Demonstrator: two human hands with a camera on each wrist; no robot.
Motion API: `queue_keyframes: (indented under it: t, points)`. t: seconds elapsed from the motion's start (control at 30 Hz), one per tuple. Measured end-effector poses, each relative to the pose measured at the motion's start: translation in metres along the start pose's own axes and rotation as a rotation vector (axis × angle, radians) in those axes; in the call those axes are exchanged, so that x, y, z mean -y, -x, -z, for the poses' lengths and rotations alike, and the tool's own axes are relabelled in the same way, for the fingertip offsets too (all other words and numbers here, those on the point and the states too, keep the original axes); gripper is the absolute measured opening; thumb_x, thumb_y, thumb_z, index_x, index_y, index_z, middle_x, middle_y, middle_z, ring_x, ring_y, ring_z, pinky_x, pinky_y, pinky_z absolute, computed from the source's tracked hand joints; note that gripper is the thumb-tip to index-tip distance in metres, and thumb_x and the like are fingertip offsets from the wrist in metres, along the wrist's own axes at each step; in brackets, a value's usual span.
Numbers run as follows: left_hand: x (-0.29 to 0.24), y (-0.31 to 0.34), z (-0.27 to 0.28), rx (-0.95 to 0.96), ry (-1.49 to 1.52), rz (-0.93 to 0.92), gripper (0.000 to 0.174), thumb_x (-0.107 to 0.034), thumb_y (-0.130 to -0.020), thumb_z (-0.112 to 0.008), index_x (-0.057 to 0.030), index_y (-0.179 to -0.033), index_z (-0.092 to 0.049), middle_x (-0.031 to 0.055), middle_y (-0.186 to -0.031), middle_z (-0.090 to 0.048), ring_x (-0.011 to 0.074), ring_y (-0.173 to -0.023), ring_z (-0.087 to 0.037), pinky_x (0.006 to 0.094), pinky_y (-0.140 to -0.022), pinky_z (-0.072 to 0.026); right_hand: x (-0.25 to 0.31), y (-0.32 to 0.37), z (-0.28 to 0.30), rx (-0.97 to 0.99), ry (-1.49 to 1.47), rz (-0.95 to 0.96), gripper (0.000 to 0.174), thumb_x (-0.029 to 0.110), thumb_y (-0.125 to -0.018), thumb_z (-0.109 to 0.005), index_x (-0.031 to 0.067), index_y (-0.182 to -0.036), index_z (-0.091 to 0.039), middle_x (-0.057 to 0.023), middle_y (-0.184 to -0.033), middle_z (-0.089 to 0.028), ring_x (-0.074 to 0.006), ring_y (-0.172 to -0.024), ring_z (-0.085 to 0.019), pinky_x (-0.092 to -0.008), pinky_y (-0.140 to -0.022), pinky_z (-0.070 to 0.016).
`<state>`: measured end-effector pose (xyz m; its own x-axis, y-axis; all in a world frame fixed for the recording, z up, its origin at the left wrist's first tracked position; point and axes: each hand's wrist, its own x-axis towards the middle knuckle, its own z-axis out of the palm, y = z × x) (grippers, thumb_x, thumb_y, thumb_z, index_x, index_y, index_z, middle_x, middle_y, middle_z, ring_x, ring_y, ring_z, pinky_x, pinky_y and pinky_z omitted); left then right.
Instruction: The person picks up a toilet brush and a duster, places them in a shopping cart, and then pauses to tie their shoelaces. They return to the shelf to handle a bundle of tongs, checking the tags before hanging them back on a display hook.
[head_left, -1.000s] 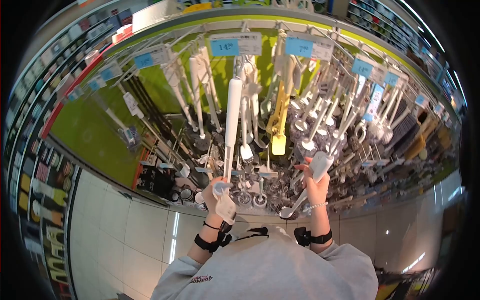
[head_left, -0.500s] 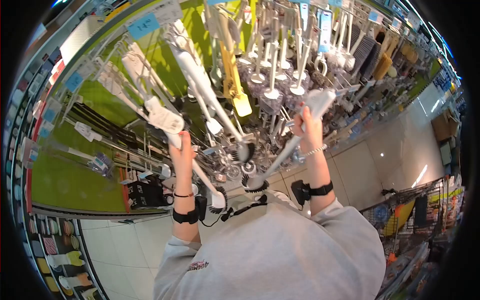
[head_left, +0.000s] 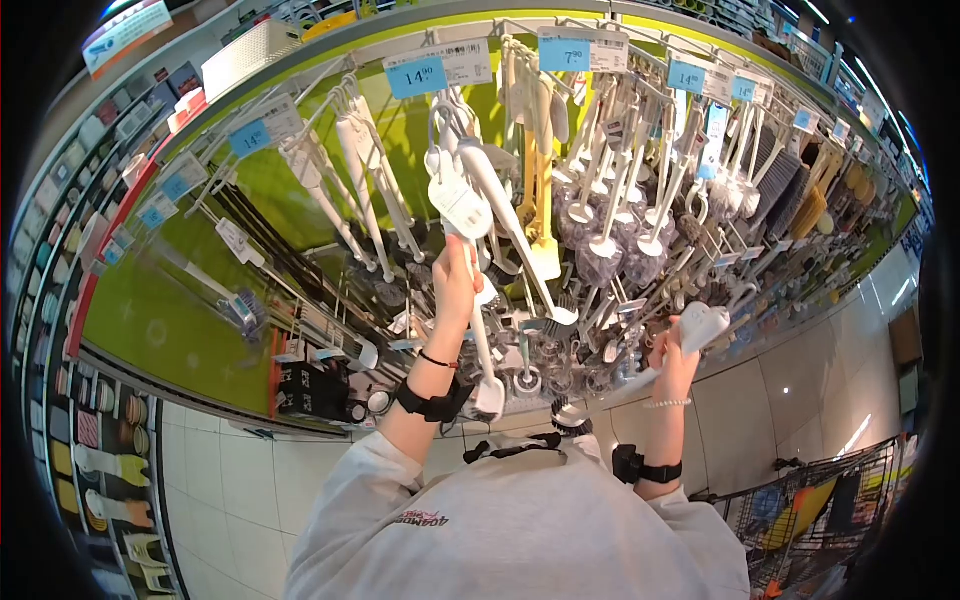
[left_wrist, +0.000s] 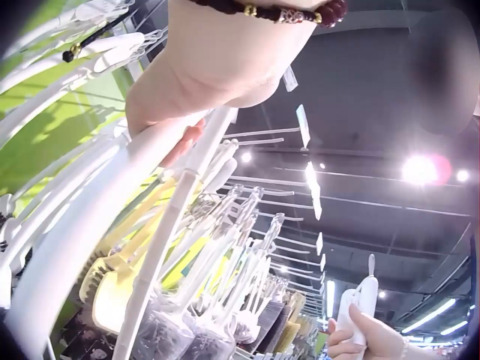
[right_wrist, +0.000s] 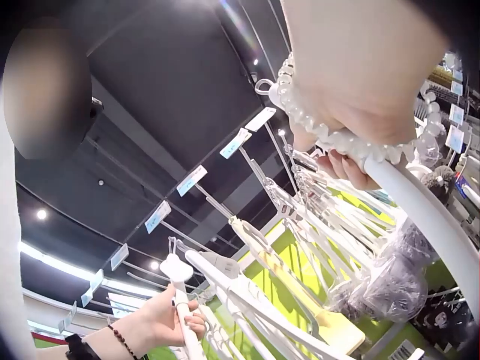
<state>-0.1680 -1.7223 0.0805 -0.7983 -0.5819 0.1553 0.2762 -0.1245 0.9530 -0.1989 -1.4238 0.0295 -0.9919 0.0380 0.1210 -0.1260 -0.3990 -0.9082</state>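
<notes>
In the head view my left hand [head_left: 455, 285] grips the handle of a white brush [head_left: 480, 345], its head hanging down and a white label [head_left: 462, 208] above the fingers. Just beside it, a long white-handled brush [head_left: 505, 205] hangs at the rack. My right hand [head_left: 676, 365], lower and further right, holds another white brush [head_left: 632, 384]; its dark-bristled head points down and left, and a white tag [head_left: 702, 326] covers part of the fingers. The left wrist view shows the right hand [left_wrist: 367, 334] curled round the white handle.
Blue price labels [head_left: 416, 78] line the rack's top. A yellow brush [head_left: 543, 250] and several wrapped brushes [head_left: 600, 262] hang right of the left hand. Shelves [head_left: 100, 450] stand at the far left, a wire cart [head_left: 800, 520] at the lower right, and tiled floor [head_left: 230, 480] lies below.
Compared with half a second ago, the left hand and its brush appear further right in the head view. The right hand and its brush appear lower and further right. The head view has also shifted.
</notes>
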Motion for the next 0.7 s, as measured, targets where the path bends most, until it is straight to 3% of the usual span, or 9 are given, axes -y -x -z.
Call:
queue_keyframes:
  t: [0.1,0.27,0.33,0.37,0.47,0.53,0.6,0.67,0.7]
  points:
    - [0.009,-0.003,-0.008,0.018,-0.015,-0.022,0.052,-0.050,-0.089,-0.032,-0.0043,-0.064,-0.042,-0.0008,-0.057,-0.037,0.0060,-0.037,-0.037,0.0210,-0.035,-0.0273,0.003,0.003,0.006,-0.125,0.054,-0.039,0.017,0.013,-0.085,-0.050,0.0036,-0.099,-0.046,-0.0006,-0.059,-0.042,-0.0053,-0.042,-0.034,-0.0205,-0.038,-0.0247]
    - [0.021,-0.033,-0.011,0.077,0.165,0.073,0.054,-0.050,-0.089,-0.034,-0.0029,-0.064,-0.044,0.0001,-0.049,-0.038,0.0082,-0.035,-0.037,0.0215,-0.034,-0.0284,0.001,0.003,0.006,-0.113,0.067,-0.030,0.017,0.015,-0.086,-0.050,0.0038,-0.098,-0.046,-0.0010,-0.059,-0.042,-0.0055,-0.040,-0.032,-0.0203,-0.038,-0.0240]
    - [0.017,-0.046,-0.014,0.092,-0.007,0.049,0.051,-0.049,-0.088,-0.035,-0.0041,-0.068,-0.046,0.0031,-0.052,-0.045,0.0110,-0.040,-0.044,0.0221,-0.039,-0.0363,-0.001,0.002,0.004,-0.122,0.060,-0.010,0.017,0.016,-0.087,-0.050,0.0037,-0.098,-0.046,-0.0008,-0.057,-0.041,-0.0057,-0.039,-0.032,-0.0203,-0.037,-0.0231]
    - [0.025,-0.056,-0.015,0.089,0.080,0.062,0.046,-0.044,-0.089,-0.038,-0.0033,-0.073,-0.050,0.0048,-0.054,-0.050,0.0133,-0.044,-0.050,0.0229,-0.041,-0.0389,-0.005,0.000,0.007,-0.101,0.086,-0.016,0.025,0.024,-0.088,-0.050,0.0023,-0.099,-0.046,-0.0006,-0.054,-0.038,-0.0067,-0.039,-0.030,-0.0220,-0.037,-0.0219]
    - [0.030,-0.078,-0.023,0.054,0.090,-0.028,0.041,-0.040,-0.089,-0.038,-0.0019,-0.080,-0.052,0.0063,-0.063,-0.055,0.0168,-0.052,-0.056,0.0265,-0.043,-0.0420,-0.014,-0.004,0.012,-0.051,0.062,-0.026,0.015,0.015,-0.087,-0.050,0.0037,-0.097,-0.046,-0.0003,-0.054,-0.041,-0.0057,-0.040,-0.032,-0.0207,-0.037,-0.0225]
    - [0.028,-0.086,-0.018,0.067,-0.015,0.080,0.046,-0.039,-0.090,-0.034,0.0033,-0.087,-0.051,0.0107,-0.065,-0.058,0.0178,-0.060,-0.060,0.0297,-0.058,-0.0488,-0.015,-0.004,0.011,-0.049,0.077,-0.026,0.018,0.019,-0.087,-0.052,0.0040,-0.095,-0.048,-0.0004,-0.055,-0.042,-0.0060,-0.041,-0.033,-0.0206,-0.038,-0.0236]
    - [0.027,-0.089,-0.021,-0.065,0.070,0.237,0.053,-0.043,-0.091,-0.030,0.0040,-0.086,-0.054,0.0125,-0.068,-0.059,0.0198,-0.063,-0.061,0.0305,-0.061,-0.0503,-0.016,-0.003,0.011,-0.061,0.113,-0.047,0.021,0.021,-0.088,-0.050,0.0024,-0.097,-0.046,-0.0003,-0.054,-0.038,-0.0070,-0.042,-0.032,-0.0219,-0.040,-0.0242]
    - [0.031,-0.092,-0.017,-0.084,0.111,0.273,0.061,-0.051,-0.089,-0.026,0.0034,-0.086,-0.054,0.0134,-0.070,-0.060,0.0208,-0.068,-0.062,0.0310,-0.062,-0.0511,-0.014,0.001,0.010,-0.062,0.114,-0.037,0.021,0.021,-0.088,-0.051,0.0025,-0.096,-0.046,-0.0007,-0.057,-0.040,-0.0072,-0.043,-0.033,-0.0217,-0.040,-0.0252]
    - [0.034,-0.090,-0.013,0.026,0.188,0.274,0.067,-0.056,-0.087,-0.022,0.0025,-0.086,-0.054,0.0126,-0.069,-0.061,0.0195,-0.073,-0.062,0.0317,-0.065,-0.0512,-0.013,0.002,0.013,-0.053,0.111,-0.060,0.021,0.021,-0.088,-0.051,0.0029,-0.096,-0.046,-0.0014,-0.059,-0.042,-0.0072,-0.044,-0.034,-0.0215,-0.041,-0.0258]
